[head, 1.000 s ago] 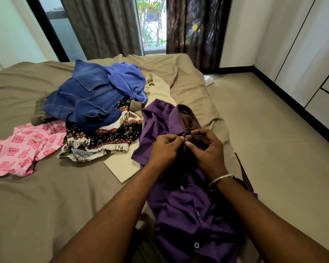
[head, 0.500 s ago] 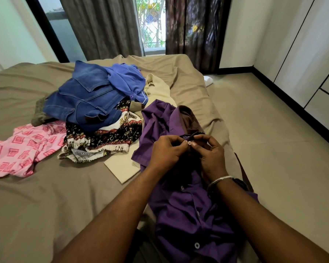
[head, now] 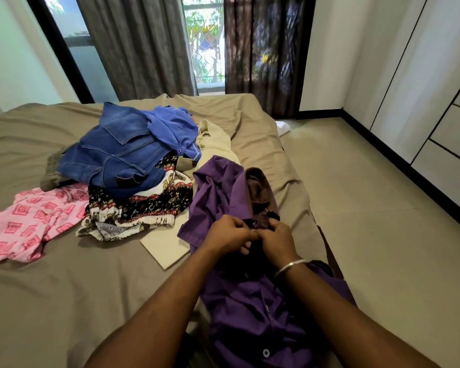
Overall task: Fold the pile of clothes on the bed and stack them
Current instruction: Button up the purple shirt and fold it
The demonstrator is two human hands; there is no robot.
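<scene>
A purple button-up shirt [head: 252,309] lies along the right edge of a bed [head: 64,288] covered in a taupe sheet, its long axis running from the person's body away toward the window, collar end farthest. Both hands meet just below the collar. The left hand [head: 230,233] and the right hand [head: 278,239] each have fingers curled in a pinching grip on the shirt's front edges, knuckles almost touching, apparently working a button near the neck. The rest of the shirt trails back from the grip toward the person, with buttons visible down its front. Both hands are equally near the fastening point. To the left of the shirt sits the unfolded pile: a blue denim garment [head: 112,155] on top, a brighter blue shirt [head: 170,128], a black patterned garment [head: 144,205], a cream cloth [head: 165,245], and a pink patterned piece [head: 27,224] farthest left.
</scene>
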